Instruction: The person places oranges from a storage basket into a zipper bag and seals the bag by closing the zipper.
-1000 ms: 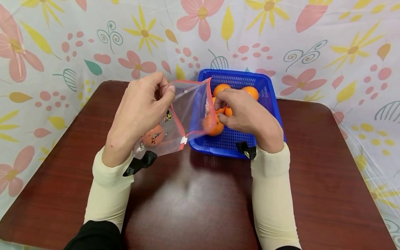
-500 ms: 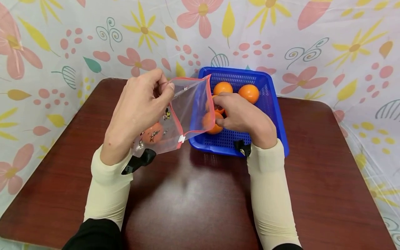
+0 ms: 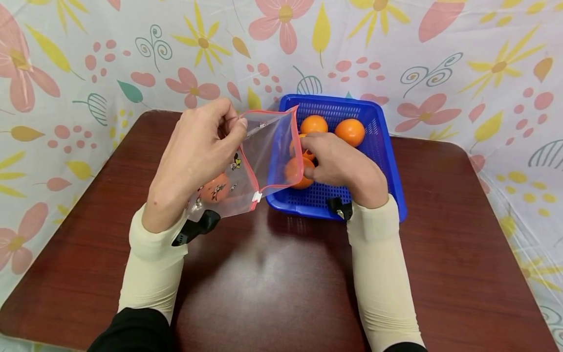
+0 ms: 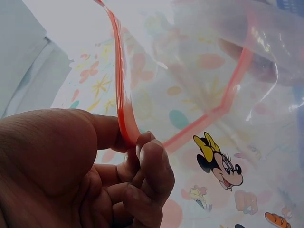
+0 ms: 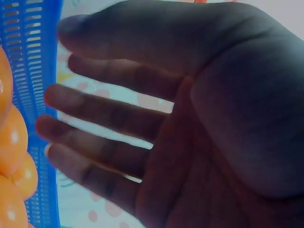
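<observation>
My left hand (image 3: 195,146) pinches the rim of a clear zip bag (image 3: 268,156) between thumb and fingers. The bag has a red edge, a white slider (image 3: 257,197) and cartoon prints (image 4: 221,164). Its mouth gapes toward the right, and an orange (image 3: 215,188) lies inside. My right hand (image 3: 343,159) hangs over a blue basket (image 3: 393,181), beside the bag's mouth and close to the front orange (image 3: 299,172). In the right wrist view its fingers (image 5: 114,109) are extended and spread, with nothing held; whether the thumb touches the orange I cannot tell.
Several oranges sit in the basket, among them a back orange (image 3: 313,124) and a right-hand orange (image 3: 350,132). The basket stands at the back of a brown wooden table (image 3: 264,293). A flowered cloth (image 3: 167,49) hangs behind it.
My right hand has shifted slightly left and lower over the basket, uncovering more of the right-hand orange. The left hand keeps its pinch on the zip bag with hardly any motion.
</observation>
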Demonstrator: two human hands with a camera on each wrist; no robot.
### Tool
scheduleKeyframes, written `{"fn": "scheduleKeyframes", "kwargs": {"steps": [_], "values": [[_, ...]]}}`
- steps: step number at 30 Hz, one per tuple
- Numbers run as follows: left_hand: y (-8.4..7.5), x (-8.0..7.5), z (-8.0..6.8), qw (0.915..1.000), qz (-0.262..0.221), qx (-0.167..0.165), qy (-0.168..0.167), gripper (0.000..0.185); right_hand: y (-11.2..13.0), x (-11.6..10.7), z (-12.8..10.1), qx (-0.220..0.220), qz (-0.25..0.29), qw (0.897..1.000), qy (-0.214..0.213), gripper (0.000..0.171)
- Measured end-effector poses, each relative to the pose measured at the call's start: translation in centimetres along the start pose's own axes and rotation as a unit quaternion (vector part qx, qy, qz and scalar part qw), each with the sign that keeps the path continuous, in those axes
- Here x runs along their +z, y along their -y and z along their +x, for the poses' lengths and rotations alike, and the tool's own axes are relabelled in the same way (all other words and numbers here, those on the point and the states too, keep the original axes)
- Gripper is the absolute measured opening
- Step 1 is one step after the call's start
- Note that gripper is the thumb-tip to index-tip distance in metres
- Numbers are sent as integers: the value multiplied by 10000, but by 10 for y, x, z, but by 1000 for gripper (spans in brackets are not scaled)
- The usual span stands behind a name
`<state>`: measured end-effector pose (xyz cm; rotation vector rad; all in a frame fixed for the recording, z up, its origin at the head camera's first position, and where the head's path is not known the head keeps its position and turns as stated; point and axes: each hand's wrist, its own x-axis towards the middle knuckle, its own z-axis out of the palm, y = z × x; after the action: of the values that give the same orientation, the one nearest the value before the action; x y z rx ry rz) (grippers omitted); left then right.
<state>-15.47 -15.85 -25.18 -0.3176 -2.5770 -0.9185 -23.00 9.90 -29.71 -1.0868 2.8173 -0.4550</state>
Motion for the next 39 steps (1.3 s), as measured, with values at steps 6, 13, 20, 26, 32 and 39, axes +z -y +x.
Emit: {"fn": "scheduleKeyframes", "kwargs": {"steps": [6, 13, 20, 26, 32, 39], "values": [[1, 1, 0, 10000, -57, 53, 31, 21, -7, -3, 1, -159, -111, 9988, -443, 22], [1, 2, -1, 9999, -42, 82, 53, 20, -15, -1, 5, 75, -231, 9992, -328, 27], [2, 1, -1, 10000, -2, 74, 64, 20, -13, 7, 10, 352, -410, 9977, 401, 30], [2, 2, 0, 9999, 21, 92, 106, 21, -9, 12, 10, 663, -495, 9943, 680, 27], [2, 2, 0, 9999, 29, 73, 142, 21, -9, 14, 8, 523, -544, 9949, 664, 27], [2, 1, 1, 9999, 64, 22, 156, 22, -8, 16, 8, 657, -422, 9893, 1234, 24]]}}
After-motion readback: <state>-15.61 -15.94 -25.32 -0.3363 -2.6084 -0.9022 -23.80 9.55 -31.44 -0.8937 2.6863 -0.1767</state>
